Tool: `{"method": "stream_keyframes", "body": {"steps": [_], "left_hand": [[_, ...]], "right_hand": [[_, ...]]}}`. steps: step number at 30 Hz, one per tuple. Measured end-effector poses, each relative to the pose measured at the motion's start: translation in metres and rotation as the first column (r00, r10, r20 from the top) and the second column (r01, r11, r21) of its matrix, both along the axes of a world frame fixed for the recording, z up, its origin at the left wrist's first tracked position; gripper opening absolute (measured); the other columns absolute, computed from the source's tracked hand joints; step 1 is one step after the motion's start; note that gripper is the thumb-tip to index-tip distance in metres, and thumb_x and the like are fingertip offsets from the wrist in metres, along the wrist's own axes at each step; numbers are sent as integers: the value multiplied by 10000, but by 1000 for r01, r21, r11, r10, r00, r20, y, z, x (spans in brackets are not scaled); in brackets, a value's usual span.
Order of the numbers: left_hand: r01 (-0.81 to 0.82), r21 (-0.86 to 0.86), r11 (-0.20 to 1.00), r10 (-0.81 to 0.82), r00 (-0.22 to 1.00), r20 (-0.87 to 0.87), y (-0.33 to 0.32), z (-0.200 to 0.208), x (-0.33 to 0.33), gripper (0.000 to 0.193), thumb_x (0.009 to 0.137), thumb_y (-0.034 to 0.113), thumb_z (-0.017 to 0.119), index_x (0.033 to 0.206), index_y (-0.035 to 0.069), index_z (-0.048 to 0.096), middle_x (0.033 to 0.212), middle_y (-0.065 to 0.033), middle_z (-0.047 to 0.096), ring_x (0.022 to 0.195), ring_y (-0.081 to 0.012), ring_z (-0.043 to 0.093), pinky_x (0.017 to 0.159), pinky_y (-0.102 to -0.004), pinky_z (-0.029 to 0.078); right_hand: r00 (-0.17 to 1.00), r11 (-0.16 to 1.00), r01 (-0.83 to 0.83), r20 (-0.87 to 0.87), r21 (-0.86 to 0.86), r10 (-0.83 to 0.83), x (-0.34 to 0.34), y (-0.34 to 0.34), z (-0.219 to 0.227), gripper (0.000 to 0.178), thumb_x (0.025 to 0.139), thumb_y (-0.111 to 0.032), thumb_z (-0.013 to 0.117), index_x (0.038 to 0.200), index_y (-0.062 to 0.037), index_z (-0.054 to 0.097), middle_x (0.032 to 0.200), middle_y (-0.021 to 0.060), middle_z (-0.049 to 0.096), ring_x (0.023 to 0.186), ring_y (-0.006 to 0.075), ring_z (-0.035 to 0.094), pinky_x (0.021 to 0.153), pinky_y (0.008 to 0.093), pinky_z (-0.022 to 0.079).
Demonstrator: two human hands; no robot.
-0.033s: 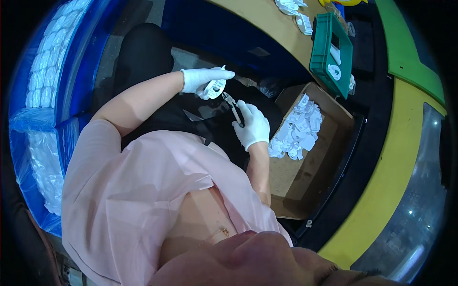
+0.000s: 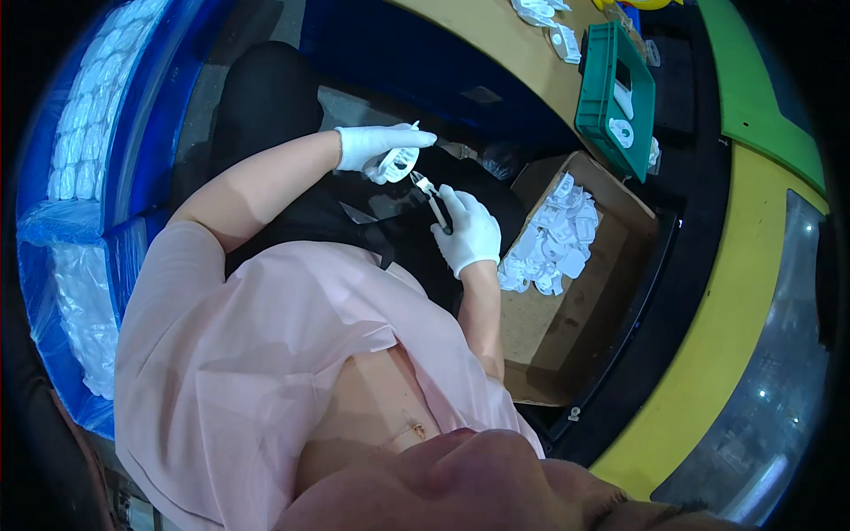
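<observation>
White gloves cover both my hands. My left hand [image 2: 376,149] is closed around a round white plastic part [image 2: 401,165] with slots and an opening in it, held above my lap. In my right hand [image 2: 471,232] is a pair of pliers or nippers [image 2: 430,196] with light handles, its jaws pointing up at the plastic part. The jaw tips are close to the part's lower right edge; whether they touch it I cannot tell. My fingers hide most of the tool's handles.
To my right, a cardboard box [image 2: 567,354] contains a heap of white plastic parts [image 2: 556,234]. A green tray [image 2: 644,133] stands at the tan table's [image 2: 496,44] end, with white parts in it. Blue bins [image 2: 146,115] at the left hold plastic-wrapped white items [image 2: 93,106].
The tool's jaws have shifted very slightly and its handles sit at a slightly different angle. My left hand and the plastic part look unmoved.
</observation>
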State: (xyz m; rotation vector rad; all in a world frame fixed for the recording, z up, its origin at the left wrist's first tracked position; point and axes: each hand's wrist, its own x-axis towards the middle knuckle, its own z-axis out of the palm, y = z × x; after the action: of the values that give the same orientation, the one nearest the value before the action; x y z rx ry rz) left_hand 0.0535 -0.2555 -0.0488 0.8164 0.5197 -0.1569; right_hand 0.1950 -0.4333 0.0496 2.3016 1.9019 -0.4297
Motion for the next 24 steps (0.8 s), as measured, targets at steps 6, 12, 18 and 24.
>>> {"method": "stream_keyframes", "body": {"steps": [6,12,18,24], "left_hand": [[49,171,984,-36,996,-76,-6,9,0,590,793,659,557,1111,173,448,722,-5,485,604,-75,464,483,-204,334],[95,156,983,-80,992,-101,-5,7,1,523,800,649,559,1005,179,458,638,16,463,529,-77,431,472,-208,320],[140,187,972,-126,988,-85,-3,7,-1,534,794,668,562,959,170,460,586,21,427,477,-76,386,442,-205,277],[129,223,966,-103,987,-126,-6,11,0,568,789,676,566,966,145,466,558,22,387,438,-82,357,434,-208,273]], "right_hand": [[997,996,-28,66,-84,34,-8,10,-3,587,690,-169,751,1243,-169,553,1140,66,603,1013,277,594,822,394,489],[991,985,-50,115,-163,70,-13,17,-5,566,722,-182,733,1255,-178,541,1154,53,595,1018,265,592,822,391,484],[984,973,-72,142,-220,105,-19,24,-2,528,750,-176,707,1250,-181,538,1117,41,595,1002,252,595,815,393,486],[980,951,-83,150,-297,132,-20,30,-7,497,777,-172,680,1245,-175,515,1062,50,591,998,253,599,796,387,496]]}}
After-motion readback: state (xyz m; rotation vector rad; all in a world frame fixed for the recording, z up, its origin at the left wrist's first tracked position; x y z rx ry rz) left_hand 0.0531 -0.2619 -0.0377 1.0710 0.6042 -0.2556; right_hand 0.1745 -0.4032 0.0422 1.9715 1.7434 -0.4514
